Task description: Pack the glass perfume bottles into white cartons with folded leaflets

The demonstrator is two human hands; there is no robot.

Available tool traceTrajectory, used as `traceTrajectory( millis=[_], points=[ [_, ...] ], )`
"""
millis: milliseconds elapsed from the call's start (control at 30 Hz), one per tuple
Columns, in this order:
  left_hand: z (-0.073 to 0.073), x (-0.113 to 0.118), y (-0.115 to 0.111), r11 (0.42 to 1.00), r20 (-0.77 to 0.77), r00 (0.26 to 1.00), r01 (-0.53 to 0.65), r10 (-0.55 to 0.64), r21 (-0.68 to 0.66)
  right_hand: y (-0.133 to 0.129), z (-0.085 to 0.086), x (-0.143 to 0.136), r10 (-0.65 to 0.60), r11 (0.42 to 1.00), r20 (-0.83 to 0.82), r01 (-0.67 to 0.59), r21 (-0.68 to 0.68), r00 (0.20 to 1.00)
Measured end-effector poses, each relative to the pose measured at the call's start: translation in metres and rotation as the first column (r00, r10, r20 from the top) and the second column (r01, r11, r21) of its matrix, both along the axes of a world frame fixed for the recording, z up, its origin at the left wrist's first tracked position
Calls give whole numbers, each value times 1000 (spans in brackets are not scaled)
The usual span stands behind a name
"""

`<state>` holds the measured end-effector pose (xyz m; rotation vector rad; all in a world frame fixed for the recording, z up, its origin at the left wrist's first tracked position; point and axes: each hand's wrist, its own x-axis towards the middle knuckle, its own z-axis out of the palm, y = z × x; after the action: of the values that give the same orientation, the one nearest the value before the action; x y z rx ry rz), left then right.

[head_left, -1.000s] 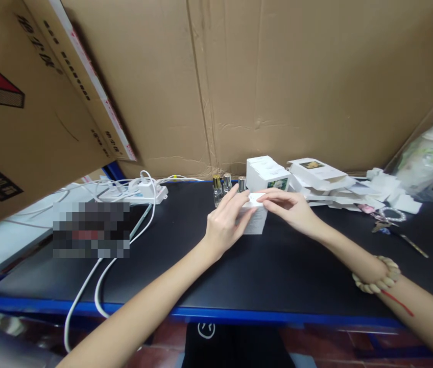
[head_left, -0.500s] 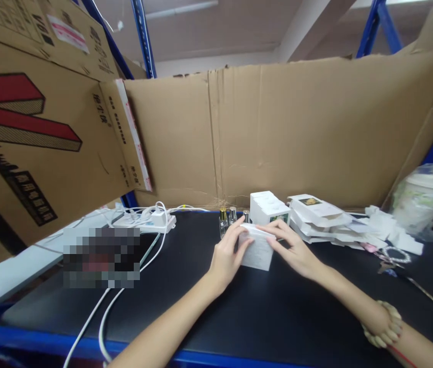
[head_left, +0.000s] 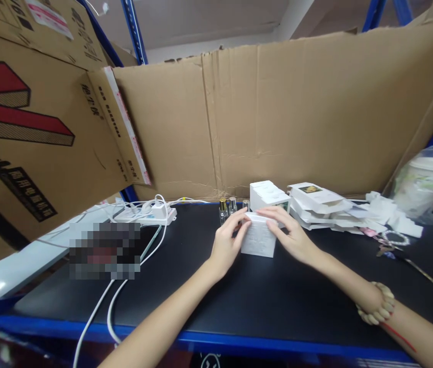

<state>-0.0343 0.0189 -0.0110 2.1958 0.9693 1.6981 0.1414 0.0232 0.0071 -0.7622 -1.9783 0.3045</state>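
Observation:
A small white box (head_left: 259, 240) with fine print on its near face stands on the black table, held at its top between both hands. My left hand (head_left: 229, 240) pinches its upper left corner with thumb and fingers. My right hand (head_left: 292, 232) grips the upper right corner, its fingers lying over the top edge. Just behind, small glass bottles stand, one with a gold cap (head_left: 223, 206). A row of white boxes (head_left: 268, 194) is behind my right hand, partly hidden by it.
Flat white cartons (head_left: 318, 202) are stacked right of the boxes, beside crumpled paper, a bagged cup (head_left: 429, 179) and keys (head_left: 387, 250). Left lie a power strip (head_left: 145, 215), white cables and a blurred-out object (head_left: 103, 251). Cardboard walls (head_left: 301, 112) enclose the table.
The view has tilted down slightly. The small box looks more upright, with its printed face turned more towards me. Both hands remain at its top.

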Motion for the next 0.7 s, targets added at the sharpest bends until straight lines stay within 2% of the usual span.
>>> traceTrajectory(
  millis=[233,400,533,633,700],
  points=[
    [-1,-3,0,991,-83,996,-29,40,130,-3,1,2,36,996,-2,-36,-84,999],
    [-6,-1,0,991,-148,985,-69,85,112,-3,-2,1,58,995,-22,-60,-80,998],
    [-7,-1,0,995,-93,995,-31,40,100,-5,-1,2,69,994,-20,-70,-80,997],
    [-4,-3,2,991,-119,993,2,15,137,-7,-1,4,48,997,34,-46,-63,998],
    [-3,-4,3,989,-113,993,-1,17,146,-9,-2,4,30,995,67,-23,-102,997]
  ],
)
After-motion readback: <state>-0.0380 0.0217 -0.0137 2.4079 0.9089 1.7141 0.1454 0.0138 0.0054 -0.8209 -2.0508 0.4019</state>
